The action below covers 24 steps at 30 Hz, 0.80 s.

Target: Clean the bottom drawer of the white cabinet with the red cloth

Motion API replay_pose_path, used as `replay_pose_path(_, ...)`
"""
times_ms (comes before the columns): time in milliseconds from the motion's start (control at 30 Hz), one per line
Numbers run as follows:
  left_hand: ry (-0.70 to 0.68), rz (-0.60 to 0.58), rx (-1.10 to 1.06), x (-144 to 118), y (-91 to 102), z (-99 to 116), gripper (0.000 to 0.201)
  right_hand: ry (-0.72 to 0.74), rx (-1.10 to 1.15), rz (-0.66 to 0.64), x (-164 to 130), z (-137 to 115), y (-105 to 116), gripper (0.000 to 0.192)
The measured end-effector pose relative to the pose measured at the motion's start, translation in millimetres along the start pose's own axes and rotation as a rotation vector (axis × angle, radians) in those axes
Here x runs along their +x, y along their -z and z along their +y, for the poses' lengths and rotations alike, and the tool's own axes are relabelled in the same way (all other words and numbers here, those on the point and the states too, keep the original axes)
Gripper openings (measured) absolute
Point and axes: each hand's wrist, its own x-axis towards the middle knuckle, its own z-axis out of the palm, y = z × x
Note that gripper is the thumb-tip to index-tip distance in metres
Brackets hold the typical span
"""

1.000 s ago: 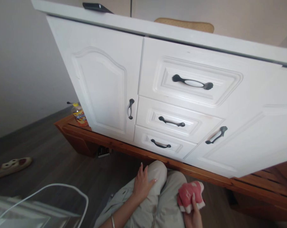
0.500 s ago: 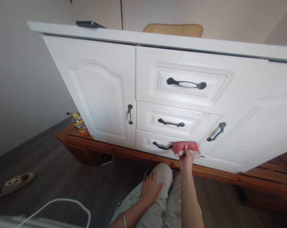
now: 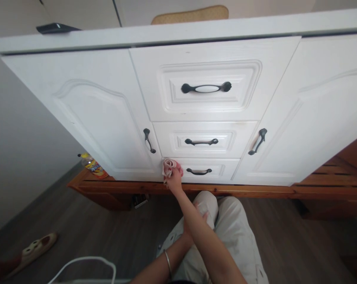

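My right hand [image 3: 174,180] is closed on a crumpled pink and white cloth [image 3: 168,167]. It presses the cloth to the left end of the bottom drawer [image 3: 218,165], beside the seam with the left cabinet door [image 3: 98,130]. To the right of the cloth is the dark drawer handle [image 3: 199,172]. My left hand [image 3: 187,229] lies on my knee with fingers outstretched, partly hidden behind my right forearm. All drawers and doors of the white cabinet appear closed.
A bottle with a yellow cap [image 3: 93,165] stands on the wooden base [image 3: 196,190] at the left. A dark flat object [image 3: 57,28] lies on the cabinet top [image 3: 122,35]. A slipper on a foot [image 3: 39,248] and a white cable [image 3: 86,258] are at lower left.
My right hand has moved left with the cloth, from the right end of the bottom drawer to its left end. My right forearm now crosses over my left hand. The view has shifted.
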Motion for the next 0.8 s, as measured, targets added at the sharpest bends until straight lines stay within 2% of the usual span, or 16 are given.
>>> replay_pose_path(67,-0.010,0.063,0.049,2.1,-3.8,-4.6,0.076,0.007,-0.030,-0.012,-7.3,11.5,-11.4,0.019)
replay_pose_path(133,-0.024,0.107,0.132,3.4,-4.6,-9.0,0.078,0.024,-0.066,-0.026,-16.0,28.1,-11.7,0.019)
replay_pose_path(200,-0.043,0.134,0.217,3.7,-2.9,-11.9,0.076,0.039,-0.096,-0.031,-24.6,48.5,-1.2,0.018)
replay_pose_path(267,-0.053,0.127,0.310,3.8,-0.4,-12.0,0.070,0.041,-0.123,-0.003,-32.0,69.5,18.8,0.019)
replay_pose_path(400,-0.036,0.093,0.432,4.0,1.9,-7.0,0.063,0.032,-0.155,0.117,-43.0,106.6,84.9,0.020)
replay_pose_path(533,-0.037,0.102,0.429,3.9,1.2,-4.5,0.069,0.075,-0.166,0.201,-49.2,143.6,179.5,0.033)
replay_pose_path(633,-0.032,0.110,0.422,3.5,0.0,-2.9,0.068,0.089,-0.233,0.311,-47.8,164.2,248.0,0.042)
replay_pose_path(733,-0.029,0.115,0.418,2.9,-1.4,0.1,0.068,0.047,-0.275,0.317,-37.3,157.2,288.7,0.039)
replay_pose_path(800,-0.028,0.118,0.418,2.2,-1.7,1.6,0.068,0.050,-0.272,0.295,-25.4,135.4,294.6,0.039)
